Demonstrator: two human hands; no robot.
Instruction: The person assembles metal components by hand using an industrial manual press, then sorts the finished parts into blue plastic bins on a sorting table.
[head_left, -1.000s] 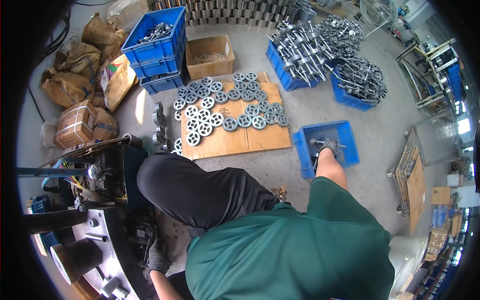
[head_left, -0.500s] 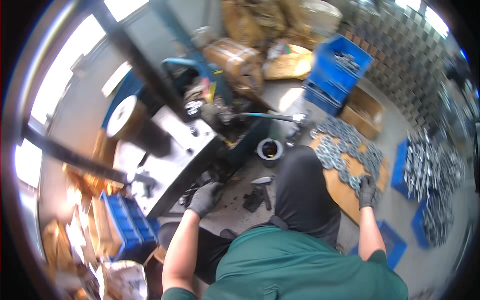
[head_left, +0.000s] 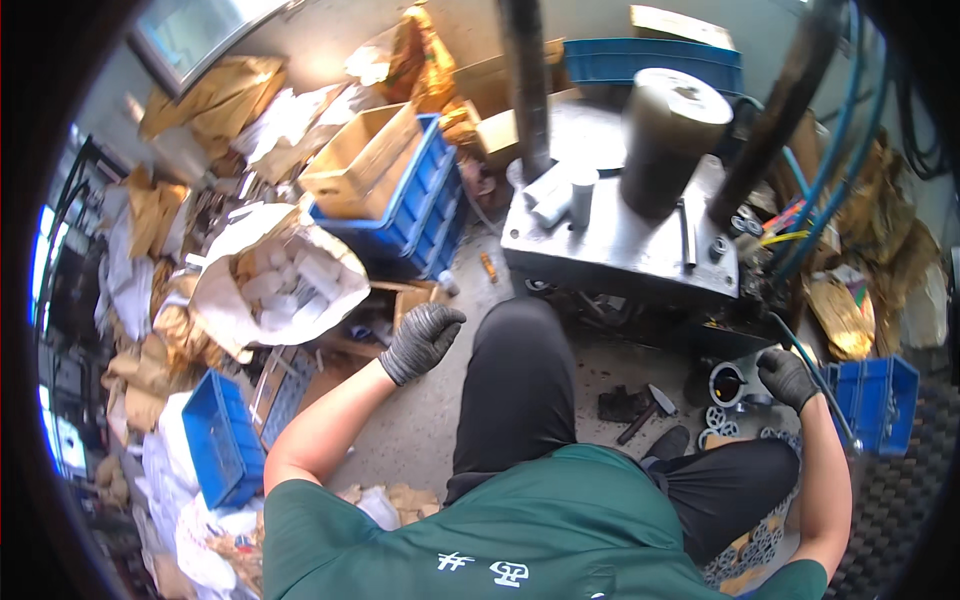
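My left hand, in a grey knit glove, hovers over the floor beside my raised knee. Its fingers are curled in, and whatever they may hold is hidden. Closest to it are a wooden crate and an open white sack holding pale cylindrical pieces. On the other side, my gloved right hand is closed near a thin blue lever; I cannot tell whether it touches it, and the inside of its fist is hidden. A white-rimmed round pot stands just left of that hand. Several grey toothed rings lie below the pot.
Ahead stands a press with a metal table, a thick dark cylinder and upright posts. Blue bins flank me, one at the right. A hammer lies on the floor. Cardboard and bags fill the left.
My view has swung left, bringing the white sack and crates into sight. My right hand has left the toothed rings on the cardboard; my left hand has moved away from the press's underside.
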